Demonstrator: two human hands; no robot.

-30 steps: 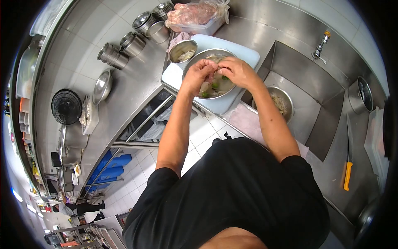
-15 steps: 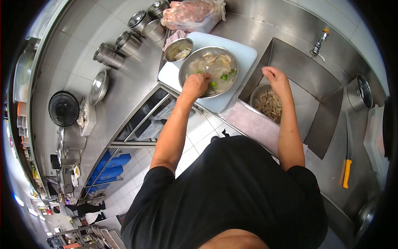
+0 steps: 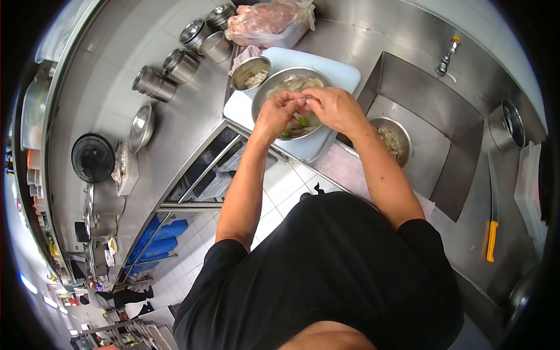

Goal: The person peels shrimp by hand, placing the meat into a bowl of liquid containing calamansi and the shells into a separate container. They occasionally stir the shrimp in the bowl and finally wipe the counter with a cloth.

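Note:
My left hand (image 3: 277, 114) and my right hand (image 3: 339, 111) meet above a large steel bowl (image 3: 256, 104). Both sets of fingers are closed, pinching a small greyish piece that looks like a shrimp (image 3: 305, 100), mostly covered by the fingertips. Cloudy water, more pale shrimp and green round pieces like limes (image 3: 303, 122) show in the bowl. It stands on a white cutting board (image 3: 343, 74). Beside it, a smaller steel bowl (image 3: 235, 77) contains pale pieces. Below my right forearm, another steel bowl (image 3: 409, 141) in the sink contains brownish scraps like shells.
The sink (image 3: 455, 166) lies to the right, with a tap (image 3: 447, 61) behind. A yellow-handled knife (image 3: 492, 242) rests on the right counter near a steel pot (image 3: 506, 129). Bagged raw meat (image 3: 262, 24) sits at the back. A pink cloth (image 3: 344, 169) lies along the front edge.
My right hand has moved left from over the sink to join my left hand above the large bowl. My left hand has lifted from the water, and a small piece is now between both.

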